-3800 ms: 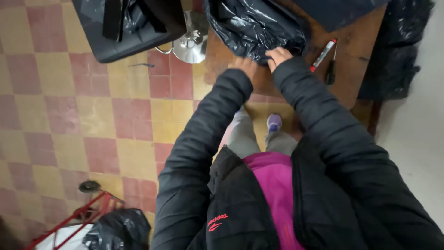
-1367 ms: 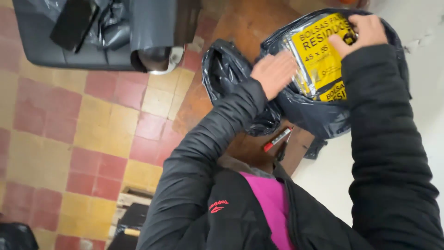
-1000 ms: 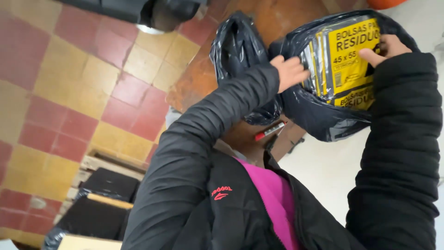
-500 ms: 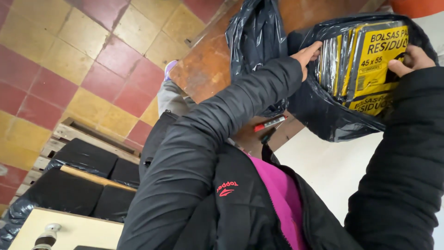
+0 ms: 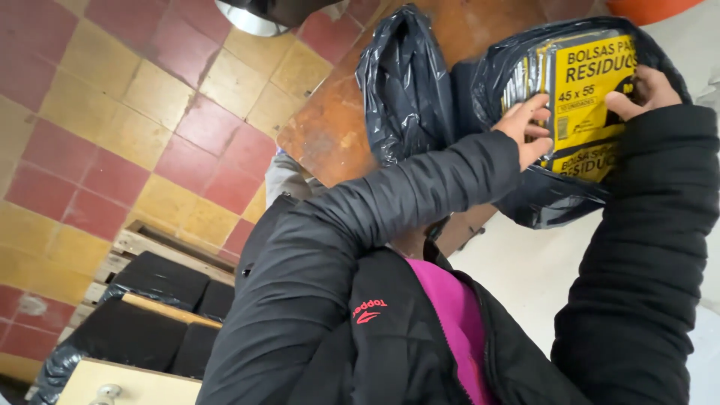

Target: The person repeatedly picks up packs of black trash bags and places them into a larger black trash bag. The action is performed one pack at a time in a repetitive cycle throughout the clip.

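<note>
A stack of flat yellow-labelled packs of bags (image 5: pixel 589 105) stands inside an open black plastic bag (image 5: pixel 540 202) on a worn wooden table (image 5: pixel 330 135). My left hand (image 5: pixel 529 127) presses its fingers on the left side of the packs. At the packs' right edge, my right hand (image 5: pixel 645 90) grips them. A second, crumpled black plastic bag (image 5: pixel 405 82) lies on the table just left of my left hand. Both arms are in black puffy jacket sleeves.
A red and yellow checkered tile floor (image 5: pixel 105 127) spreads to the left. A wooden pallet with black wrapped bundles (image 5: pixel 150 300) lies at lower left. A metal chair base (image 5: pixel 247 15) shows at the top. A pale wall (image 5: pixel 525 262) is to the right.
The view has swung from the floor and chair over to the table. My hands opened the black bag and now hold the yellow-labelled packs inside it, left hand shifted onto their face.
</note>
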